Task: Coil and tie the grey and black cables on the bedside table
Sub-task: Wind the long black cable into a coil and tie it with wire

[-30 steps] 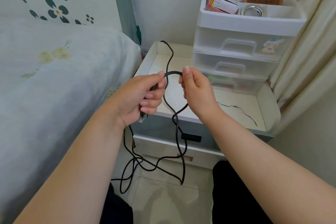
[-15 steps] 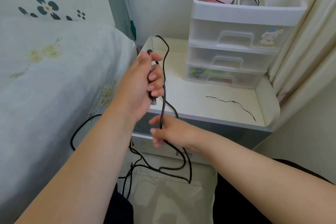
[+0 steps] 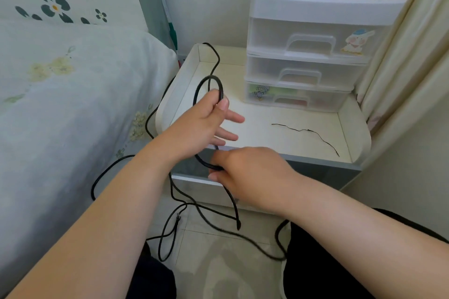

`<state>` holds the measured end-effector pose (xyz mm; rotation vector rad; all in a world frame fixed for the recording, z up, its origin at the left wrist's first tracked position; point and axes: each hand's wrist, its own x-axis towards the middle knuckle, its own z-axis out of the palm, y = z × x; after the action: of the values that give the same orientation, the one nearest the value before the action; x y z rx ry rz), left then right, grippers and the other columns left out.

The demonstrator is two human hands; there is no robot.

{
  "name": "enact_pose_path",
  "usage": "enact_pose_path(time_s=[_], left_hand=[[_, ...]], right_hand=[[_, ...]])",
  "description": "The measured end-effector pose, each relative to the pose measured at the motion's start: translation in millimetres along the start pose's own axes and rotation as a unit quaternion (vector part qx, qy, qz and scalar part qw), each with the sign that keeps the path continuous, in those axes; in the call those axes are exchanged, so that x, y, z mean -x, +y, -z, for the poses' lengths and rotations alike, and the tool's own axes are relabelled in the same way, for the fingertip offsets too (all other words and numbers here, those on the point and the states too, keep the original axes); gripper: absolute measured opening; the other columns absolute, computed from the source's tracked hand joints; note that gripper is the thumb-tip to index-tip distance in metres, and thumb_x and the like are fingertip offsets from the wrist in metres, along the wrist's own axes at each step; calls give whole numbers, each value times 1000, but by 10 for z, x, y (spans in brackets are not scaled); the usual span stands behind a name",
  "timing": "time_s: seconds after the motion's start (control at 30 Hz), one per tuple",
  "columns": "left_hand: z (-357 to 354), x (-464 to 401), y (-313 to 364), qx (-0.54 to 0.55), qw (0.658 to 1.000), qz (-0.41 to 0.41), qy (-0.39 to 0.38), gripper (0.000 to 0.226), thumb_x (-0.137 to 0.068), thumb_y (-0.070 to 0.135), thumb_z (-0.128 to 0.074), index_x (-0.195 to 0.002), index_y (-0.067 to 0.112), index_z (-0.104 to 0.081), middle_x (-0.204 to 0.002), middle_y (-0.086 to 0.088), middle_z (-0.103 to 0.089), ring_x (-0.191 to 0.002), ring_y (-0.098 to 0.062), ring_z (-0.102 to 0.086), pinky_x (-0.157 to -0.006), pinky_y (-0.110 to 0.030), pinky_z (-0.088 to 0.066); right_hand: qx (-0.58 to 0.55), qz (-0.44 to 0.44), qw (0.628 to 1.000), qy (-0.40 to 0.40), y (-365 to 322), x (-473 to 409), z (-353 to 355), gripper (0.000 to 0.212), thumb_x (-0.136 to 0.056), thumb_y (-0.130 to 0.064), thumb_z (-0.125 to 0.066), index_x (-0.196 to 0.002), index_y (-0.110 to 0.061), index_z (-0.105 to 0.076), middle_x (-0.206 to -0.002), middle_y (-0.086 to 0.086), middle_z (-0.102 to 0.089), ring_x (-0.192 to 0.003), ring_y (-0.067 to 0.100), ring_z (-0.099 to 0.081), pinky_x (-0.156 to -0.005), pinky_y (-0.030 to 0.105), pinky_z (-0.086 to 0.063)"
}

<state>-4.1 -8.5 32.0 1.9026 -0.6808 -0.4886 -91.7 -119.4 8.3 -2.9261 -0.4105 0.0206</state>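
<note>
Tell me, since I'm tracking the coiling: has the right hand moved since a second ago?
Yes. The right hand dropped from above the bedside table to its front edge.

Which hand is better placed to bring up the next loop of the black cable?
The right hand: it grips the black cable low, beside the hanging slack. The left hand is busy holding the loop.

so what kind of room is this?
Most likely a bedroom: floral-print white bedding on the left, a white bedside table beside it carrying a translucent plastic drawer organiser, cream curtain on the right.
</note>
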Motion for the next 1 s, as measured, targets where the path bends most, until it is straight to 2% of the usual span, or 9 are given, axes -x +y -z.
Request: enact_pose_path(time_s=[0.13,0.2,0.37,0.5,0.63,0.73,0.8,0.9,1.0], left_hand=[[36,4,-48,22,998,14,65,31,-104,33,-29,-90,10,-45,-59,2,-62,-57,-17,-65,-65,-36,-53],[74,-14,-77,68,991,15,111,31,-105,32,-27,-84,15,-44,-48,5,-48,-47,-15,-58,-71,-42,-52],[10,5,-60,-79,992,6,102,33,-104,35,-28,-84,16,-45,-57,5,-57,-50,-8,-54,-57,-22,-46],[-42,61,-52,-236,969,-22,62,35,-102,40,-27,-82,17,-44,-70,-3,-60,-65,-18,-55,-64,-36,-44],[-104,100,23,-340,939,-30,42,39,-102,42,-23,-74,22,-43,-69,2,-55,-65,-15,-52,-58,-33,-38],[-91,121,68,-213,977,19,-5,54,-101,47,-21,-65,18,-48,-47,10,-50,-46,-2,-47,-50,-27,-37],[-37,151,92,-85,990,86,-68,60,-99,55,-23,-62,13,-45,-38,9,-37,-33,-8,-32,-42,-21,-31],[63,191,88,47,974,130,-182,62,-93,61,-25,-56,15,-42,-41,3,-24,-32,-11,-18,-37,-20,-25],[132,209,86,191,947,132,-224,60,-85,63,-28,-50,16,-39,-38,5,-20,-28,-7,-15,-34,-16,-22]], right_hand=[[-18,12,1000,22,162,3,175,20,-95,-48,-43,-87,-30,-50,-88,-3,-63,-87,23,-58,-64,30,-35],[-14,24,999,25,248,-3,187,24,-96,-48,-39,-92,-30,-54,-88,-5,-61,-90,21,-56,-70,31,-33],[33,50,995,76,312,8,195,33,-97,-49,-33,-106,-29,-58,-91,-8,-61,-94,16,-51,-83,32,-30],[-22,21,997,77,353,-14,225,25,-93,-51,-41,-95,-28,-50,-77,-11,-60,-75,13,-49,-91,30,-32],[-57,24,994,90,453,-49,252,27,-90,-53,-46,-82,-28,-41,-63,-16,-51,-61,9,-44,-86,27,-32],[-38,3,993,108,542,-70,305,38,-80,-66,-47,-79,-28,-47,-65,-11,-53,-64,10,-46,-80,25,-32],[-117,-15,986,119,573,-74,329,46,-70,-70,-52,-80,-25,-50,-63,-8,-54,-60,12,-47,-68,24,-35],[-236,-13,963,127,530,-69,317,54,-67,-72,-53,-105,-34,-51,-69,-10,-52,-63,8,-49,-63,31,-44],[-199,34,969,139,469,-93,274,47,-82,-72,-33,-114,-42,-49,-88,-15,-52,-78,7,-53,-71,33,-47]])
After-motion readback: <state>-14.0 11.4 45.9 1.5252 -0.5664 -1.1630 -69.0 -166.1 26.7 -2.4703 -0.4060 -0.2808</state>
